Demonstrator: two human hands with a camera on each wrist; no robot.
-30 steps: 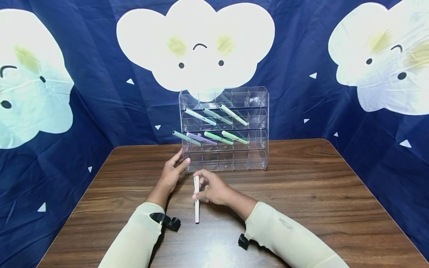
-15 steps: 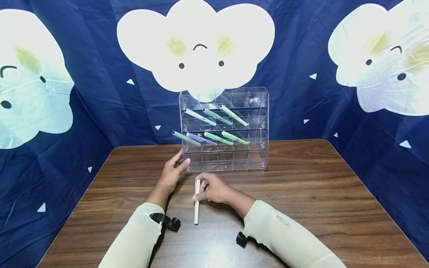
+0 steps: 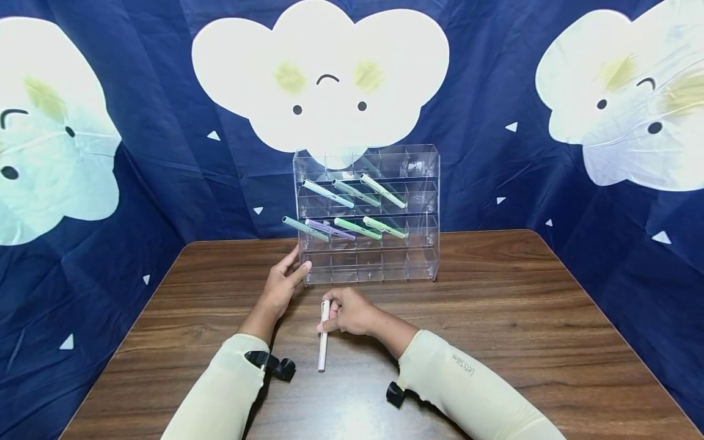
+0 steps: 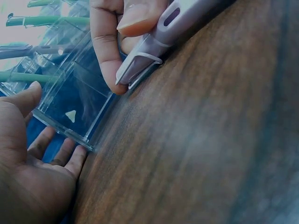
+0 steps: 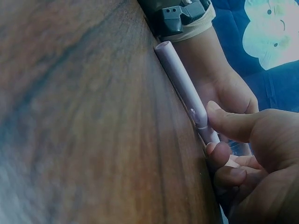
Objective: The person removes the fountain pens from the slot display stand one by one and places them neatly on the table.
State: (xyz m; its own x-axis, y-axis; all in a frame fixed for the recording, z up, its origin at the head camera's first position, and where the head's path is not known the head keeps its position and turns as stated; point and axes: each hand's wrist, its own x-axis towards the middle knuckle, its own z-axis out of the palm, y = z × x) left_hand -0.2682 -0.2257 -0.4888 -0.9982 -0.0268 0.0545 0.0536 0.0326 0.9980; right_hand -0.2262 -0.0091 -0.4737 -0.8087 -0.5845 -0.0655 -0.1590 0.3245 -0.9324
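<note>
- the wooden table and the clear acrylic rack at its far side sit just as they did a second ago; seven pastel pens fill part of its two middle rows, top and bottom rows bare.
- the left hand has not shifted: fingers straight, resting against the rack's lower left corner, steadying it.
- the right hand has sunk a little toward the table, thumb and fingers pinching the clip end.
- the pale pink pen has come down with it and now lies almost flat on the wood just before the rack, seemingly being set down or re-gripped.
</note>
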